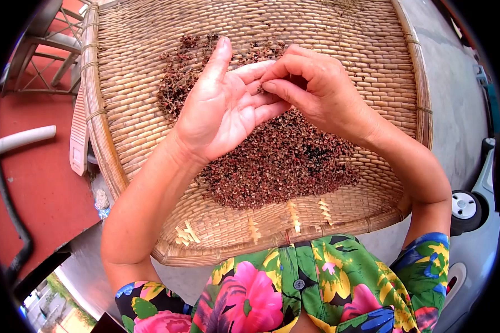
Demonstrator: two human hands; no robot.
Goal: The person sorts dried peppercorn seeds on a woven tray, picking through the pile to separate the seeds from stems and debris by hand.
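My left hand (222, 105) is held palm up over a large woven tray (133, 105), its thumb stretched out and its fingers extended. The thumb and index finger of my right hand (311, 83) pinch together at the left fingers, with a small dark bit between them that is too small to name. Beneath both hands lies a wide pile of small reddish-brown dried pieces (278, 172). A looser, stemmier heap (175, 83) of the same colour is farther back, partly hidden by my left hand.
Left of the tray are a wooden chair (55, 41), a white pipe (22, 141) and a pale plastic slatted item (79, 136) by a red surface (44, 188). A vehicle's wheel (464, 205) shows at the right. The tray has a raised rim.
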